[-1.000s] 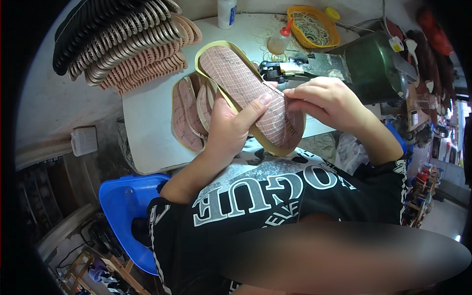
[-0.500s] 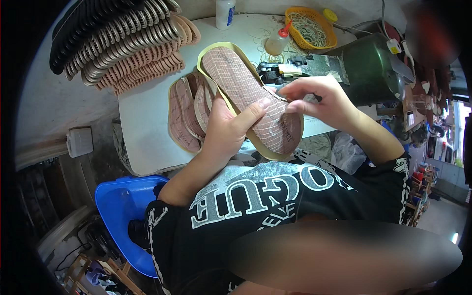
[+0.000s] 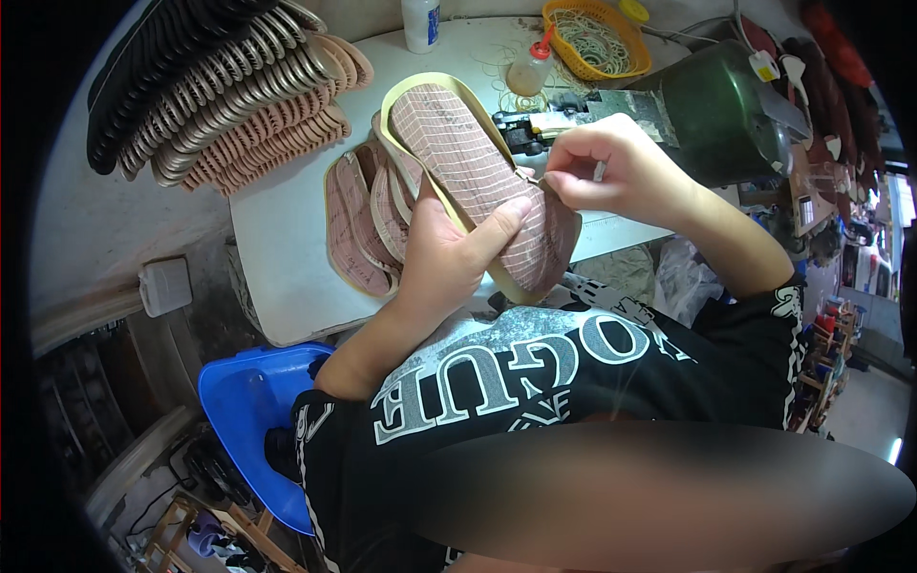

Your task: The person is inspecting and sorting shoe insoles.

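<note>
A pink shoe insole (image 3: 454, 143) with a pale line grid and a yellowish rim is tilted above the table. Gripping it from its left side is my left hand (image 3: 441, 250), thumb pressed on the top face and the other fingers hidden underneath. At the right edge, near the insole's middle, my right hand (image 3: 619, 170) pinches a thin edge strip (image 3: 531, 180) between thumb and fingertips. More pink insoles (image 3: 355, 224) with yellowish rims lie overlapping on the table, behind my left hand.
Stacked black, metallic and pink shoe parts (image 3: 229, 105) stand at the far left of the white table (image 3: 277, 258). Farther back are a white bottle (image 3: 420, 27), a red-tipped squeeze bottle (image 3: 529, 73), a yellow basket (image 3: 630, 43) of rubber bands and a dark green machine (image 3: 712, 115). A blue tub (image 3: 224, 401) is below left.
The insole has tilted a little, its lower right end turning away. My right hand has shifted slightly up and stays pinched at the edge. The whole view has shifted slightly.
</note>
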`<state>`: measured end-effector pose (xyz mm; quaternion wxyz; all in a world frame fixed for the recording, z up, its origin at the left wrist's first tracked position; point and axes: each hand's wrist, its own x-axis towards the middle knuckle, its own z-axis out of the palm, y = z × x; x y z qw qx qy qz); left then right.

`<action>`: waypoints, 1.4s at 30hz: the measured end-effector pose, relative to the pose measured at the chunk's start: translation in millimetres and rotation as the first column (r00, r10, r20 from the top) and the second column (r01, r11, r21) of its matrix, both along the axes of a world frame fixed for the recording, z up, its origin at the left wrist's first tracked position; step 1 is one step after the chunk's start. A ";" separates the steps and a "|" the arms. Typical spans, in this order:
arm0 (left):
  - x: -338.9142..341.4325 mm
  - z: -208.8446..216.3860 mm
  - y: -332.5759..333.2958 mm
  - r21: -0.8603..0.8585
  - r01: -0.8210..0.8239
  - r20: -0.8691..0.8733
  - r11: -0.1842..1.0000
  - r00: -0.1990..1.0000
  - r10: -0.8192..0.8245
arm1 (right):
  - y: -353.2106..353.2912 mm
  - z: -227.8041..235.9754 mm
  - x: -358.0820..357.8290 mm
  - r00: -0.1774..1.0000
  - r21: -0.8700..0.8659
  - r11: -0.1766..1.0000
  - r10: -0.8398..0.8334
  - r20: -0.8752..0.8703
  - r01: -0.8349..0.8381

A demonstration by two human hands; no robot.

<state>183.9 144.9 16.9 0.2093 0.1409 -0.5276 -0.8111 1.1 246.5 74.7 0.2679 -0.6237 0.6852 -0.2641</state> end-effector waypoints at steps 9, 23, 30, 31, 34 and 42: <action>0.8 3.0 3.4 0.049 -0.023 0.058 0.999 0.998 0.020 | 7.4 -6.9 6.1 0.996 -0.195 0.978 0.064 -0.069 -0.076; -9.3 -3.8 4.4 0.126 0.004 0.011 0.992 1.000 -0.005 | 28.5 -34.2 9.7 0.821 0.033 0.998 -0.057 0.567 0.046; -22.8 -6.1 1.5 0.218 0.156 0.069 0.963 0.982 -0.175 | 29.6 -102.7 5.7 0.088 0.134 0.990 -0.136 0.987 0.035; -24.5 -7.6 0.6 0.225 0.205 0.055 0.953 0.973 -0.222 | 23.9 -107.7 7.9 0.082 0.094 0.995 -0.091 0.992 -0.032; -26.4 -5.1 -4.4 0.166 0.279 0.076 0.946 0.953 -0.294 | 19.0 -120.0 -4.1 0.104 0.032 0.983 -0.013 0.994 -0.181; -34.5 7.8 -10.7 -0.017 0.266 0.207 0.964 0.944 -0.257 | 21.8 -62.7 -9.4 0.500 0.203 0.968 -0.105 0.860 -0.146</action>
